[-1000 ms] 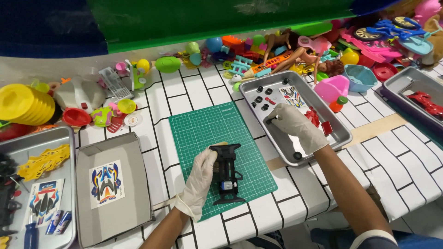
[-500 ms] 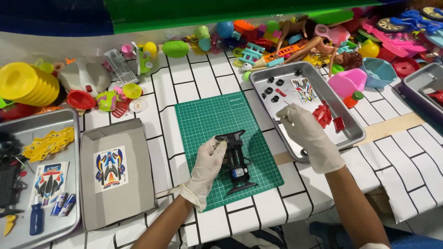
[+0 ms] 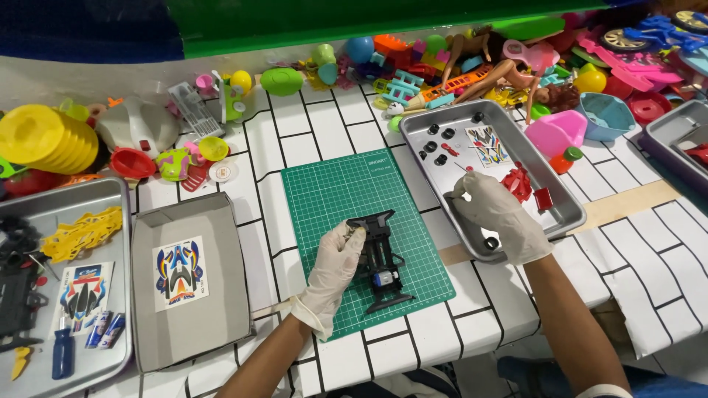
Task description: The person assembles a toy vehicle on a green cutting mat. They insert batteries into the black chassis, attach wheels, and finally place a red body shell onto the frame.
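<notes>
Back over the metal tray (image 3: 553, 193) comes the right hand (image 3: 495, 221), fingertips pinched on something too small to tell, while the left hand (image 3: 335, 264) stays curled against the black toy car chassis (image 3: 382, 259) on the green cutting mat (image 3: 343, 195). One chassis lies at 6 o'clock on the mat; the tray at its 3 o'clock holds six small black wheels (image 3: 436, 141), one sticker sheet (image 3: 487, 144) and red parts (image 3: 520, 184).
</notes>
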